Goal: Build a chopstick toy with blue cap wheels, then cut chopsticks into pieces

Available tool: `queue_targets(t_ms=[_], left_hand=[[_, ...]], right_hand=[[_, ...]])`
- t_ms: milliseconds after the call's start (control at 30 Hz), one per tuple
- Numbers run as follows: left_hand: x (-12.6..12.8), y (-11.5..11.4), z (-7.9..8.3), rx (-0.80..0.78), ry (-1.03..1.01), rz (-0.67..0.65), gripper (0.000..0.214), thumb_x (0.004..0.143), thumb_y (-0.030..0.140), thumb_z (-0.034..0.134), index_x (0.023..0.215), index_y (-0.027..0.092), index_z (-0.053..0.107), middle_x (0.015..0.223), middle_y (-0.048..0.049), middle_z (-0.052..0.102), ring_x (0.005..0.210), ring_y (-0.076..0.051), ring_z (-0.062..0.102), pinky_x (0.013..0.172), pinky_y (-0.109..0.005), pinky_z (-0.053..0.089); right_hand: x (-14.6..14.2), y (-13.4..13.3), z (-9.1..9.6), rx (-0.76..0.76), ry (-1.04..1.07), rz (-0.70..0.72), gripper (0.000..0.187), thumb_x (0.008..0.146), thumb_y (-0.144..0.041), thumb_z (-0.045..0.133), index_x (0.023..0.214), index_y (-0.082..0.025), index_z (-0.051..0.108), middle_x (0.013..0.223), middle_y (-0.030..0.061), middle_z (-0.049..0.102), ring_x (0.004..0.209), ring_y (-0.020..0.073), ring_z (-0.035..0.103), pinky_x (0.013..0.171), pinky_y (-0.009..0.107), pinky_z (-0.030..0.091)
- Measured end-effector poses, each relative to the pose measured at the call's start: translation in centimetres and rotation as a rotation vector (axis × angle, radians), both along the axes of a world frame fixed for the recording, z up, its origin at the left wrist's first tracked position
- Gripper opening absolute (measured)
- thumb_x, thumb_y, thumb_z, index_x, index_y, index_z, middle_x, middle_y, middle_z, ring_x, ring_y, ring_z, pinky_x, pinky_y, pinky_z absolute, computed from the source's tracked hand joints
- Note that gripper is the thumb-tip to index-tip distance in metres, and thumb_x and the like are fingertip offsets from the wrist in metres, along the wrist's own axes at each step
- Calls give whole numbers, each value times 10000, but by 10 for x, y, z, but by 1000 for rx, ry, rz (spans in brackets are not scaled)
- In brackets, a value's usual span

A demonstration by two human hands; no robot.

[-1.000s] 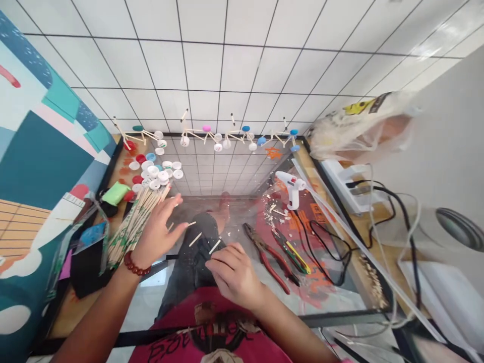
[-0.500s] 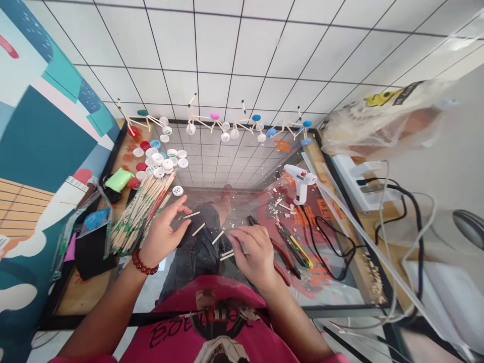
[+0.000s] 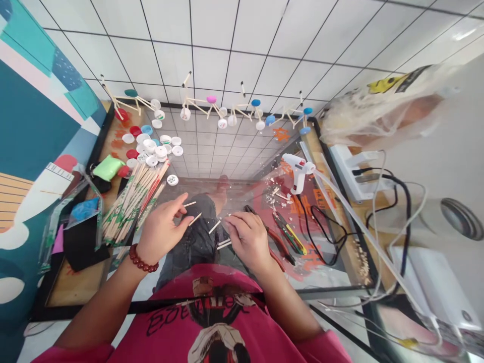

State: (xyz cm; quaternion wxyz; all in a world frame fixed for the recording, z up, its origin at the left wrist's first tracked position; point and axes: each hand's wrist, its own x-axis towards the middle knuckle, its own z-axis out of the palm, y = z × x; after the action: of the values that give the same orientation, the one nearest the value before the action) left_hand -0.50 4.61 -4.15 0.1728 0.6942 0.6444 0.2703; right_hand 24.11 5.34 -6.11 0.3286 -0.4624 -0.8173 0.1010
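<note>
My left hand (image 3: 162, 227), with a beaded bracelet on its wrist, is held over the glass with thumb and index finger apart. Its thumb tip appears to meet the end of a short wooden stick (image 3: 195, 219). Another short stick (image 3: 190, 203) lies by the index fingertip. My right hand (image 3: 247, 237) has its fingers pinched together; whatever is between them is too small to make out. Left of its fingertips lies a third stick (image 3: 215, 227), and pale stick pieces (image 3: 224, 244) show below it, partly near the hand's edge.
At left are bundled wooden sticks (image 3: 128, 206) and a pile of bottle caps (image 3: 151, 146). Stick-and-cap figures (image 3: 238, 108) line the back edge. On the right lie a glue gun (image 3: 298, 171), red-handled pliers (image 3: 280, 244), a yellow-black cutter (image 3: 295, 237) and cables (image 3: 333, 252).
The camera view has shifted, so the table appears higher and slightly left. My left thumb has moved right, up to the end of a short stick. My right hand stays pinched in about the same place.
</note>
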Motion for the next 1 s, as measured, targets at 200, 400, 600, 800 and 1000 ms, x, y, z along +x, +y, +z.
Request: queue_targets(t_ms=[200,400,600,800,1000], left_hand=[[13,-6,-7,-114,163,-161,356,891,206,600,1241,166,649,899,-56,719,899,-255,671,846,-385,523],[17,-8,-11,-58,173,-190,368,928,202,506,1275,167,624,870,-53,710,901,-260,671,863,-390,517],[16,-8,-11,-41,148,-166,406,918,212,531,1318,172,592,906,-49,725,909,-253,671,836,-368,511],[15,-8,-12,-50,163,-163,431,905,194,531,1331,163,587,923,-59,735,909,-260,666,812,-370,507],[4,-5,15,-102,-13,-87,447,903,222,544,1346,176,586,845,-33,721,803,-220,663,781,-353,520]], right_hand=[[12,1,12,-5,263,-145,140,930,-133,596,994,-217,688,933,63,721,879,184,680,782,324,545],[31,-17,19,-222,17,58,141,936,-149,584,975,-207,707,928,68,723,863,195,679,786,323,539],[32,-30,11,-312,-59,144,149,951,-171,577,1016,-197,709,966,79,700,878,192,653,802,311,515],[22,-28,7,-223,-195,182,180,970,-179,537,962,-200,716,955,76,686,856,202,614,769,328,477],[15,-23,15,-279,-317,208,114,932,-127,581,901,-176,679,944,78,674,865,214,591,785,338,453]])
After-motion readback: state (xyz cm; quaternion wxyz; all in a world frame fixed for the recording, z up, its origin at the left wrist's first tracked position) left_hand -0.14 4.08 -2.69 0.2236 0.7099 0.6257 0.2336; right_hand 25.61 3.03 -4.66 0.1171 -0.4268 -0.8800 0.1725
